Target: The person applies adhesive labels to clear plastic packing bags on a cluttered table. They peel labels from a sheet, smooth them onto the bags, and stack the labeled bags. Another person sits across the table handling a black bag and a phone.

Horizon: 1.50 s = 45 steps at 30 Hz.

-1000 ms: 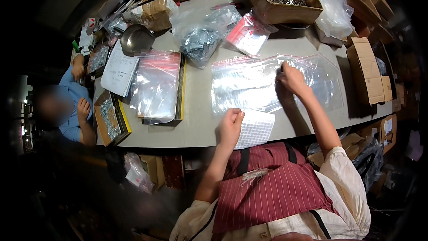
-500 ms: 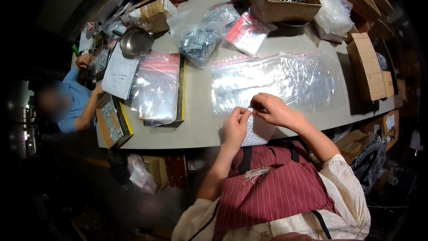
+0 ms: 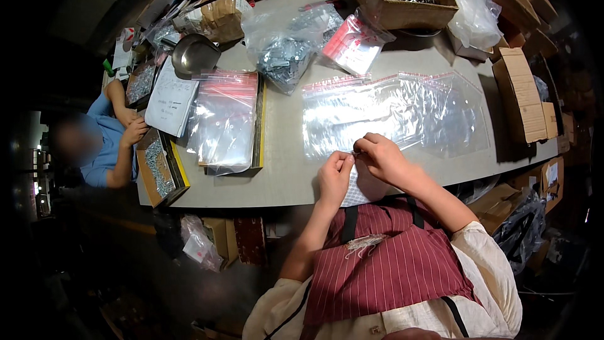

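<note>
At the table's near edge my left hand (image 3: pixel 333 179) is closed, its thumb and fingers pinching the upper left edge of a white sheet of small round stickers (image 3: pixel 360 192). My right hand (image 3: pixel 385 158) bends over the top of that sheet, fingertips pressed together beside the left thumb. Whatever is between the right fingertips is too small to make out. Just beyond both hands, clear zip bags (image 3: pixel 396 110) with red strips along their tops lie flat and overlapping. The right hand and its shadow cover part of the sheet.
Left of me, a stack of zip bags (image 3: pixel 223 126) rests on a shallow box, near a paper pad (image 3: pixel 171 102), a metal scoop (image 3: pixel 195 56) and a box of screws (image 3: pixel 157 170). A co-worker (image 3: pixel 110 145) sits at far left. A carton of metal parts (image 3: pixel 402 16) stands behind.
My right fingers have shifted slightly at the sheet's top edge; the left hand keeps its grip. The co-worker's hands have come together near the pad. The whole view has shifted a little.
</note>
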{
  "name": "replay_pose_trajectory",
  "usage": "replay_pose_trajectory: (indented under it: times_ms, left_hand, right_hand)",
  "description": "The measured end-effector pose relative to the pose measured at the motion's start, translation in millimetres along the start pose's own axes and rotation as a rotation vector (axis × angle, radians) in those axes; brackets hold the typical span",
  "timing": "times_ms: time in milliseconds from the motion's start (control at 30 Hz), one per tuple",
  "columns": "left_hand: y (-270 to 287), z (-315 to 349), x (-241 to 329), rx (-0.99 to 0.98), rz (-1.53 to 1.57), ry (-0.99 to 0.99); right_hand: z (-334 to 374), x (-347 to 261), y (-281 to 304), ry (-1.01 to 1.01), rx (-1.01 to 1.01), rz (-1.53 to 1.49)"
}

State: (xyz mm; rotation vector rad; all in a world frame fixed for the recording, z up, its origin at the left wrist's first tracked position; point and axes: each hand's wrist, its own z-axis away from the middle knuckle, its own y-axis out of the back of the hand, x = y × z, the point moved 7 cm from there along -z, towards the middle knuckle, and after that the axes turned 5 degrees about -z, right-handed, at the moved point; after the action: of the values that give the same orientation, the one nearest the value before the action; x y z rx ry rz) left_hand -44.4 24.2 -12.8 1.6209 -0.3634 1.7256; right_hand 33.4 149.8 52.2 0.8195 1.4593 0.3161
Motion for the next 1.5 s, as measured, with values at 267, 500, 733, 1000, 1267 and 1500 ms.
replay_pose_trajectory:
  times_ms: [267, 500, 733, 1000, 1267, 1500]
  left_hand:
    - [-0.4, -6.0, -9.7, -0.106, 0.143, 0.138]
    - [0.6, -8.6, -25.7, -0.12, 0.299, 0.217]
    - [17.1, -5.7, -25.7, -0.082, 0.206, 0.201]
    - [12.5, -2.5, -48.4, -0.077, 0.266, 0.208]
    - [57.2, 10.1, -73.4, 0.13, 0.163, 0.242]
    - [61.1, 4.2, -68.9, 0.163, 0.232, 0.229]
  right_hand:
    - [7.4, -16.3, -17.1, 0.265, 0.002, 0.322]
    - [9.6, -22.9, -23.7, 0.46, -0.05, 0.425]
    - [-24.0, 27.2, -14.2, -0.005, -0.106, -0.153]
    - [-87.7, 90.3, 1.8, -0.048, 0.011, 0.276]
    - [-43.3, 163.8, 84.3, -0.507, -0.009, 0.393]
    - [-73.9, 112.6, 37.1, -0.228, -0.007, -0.101]
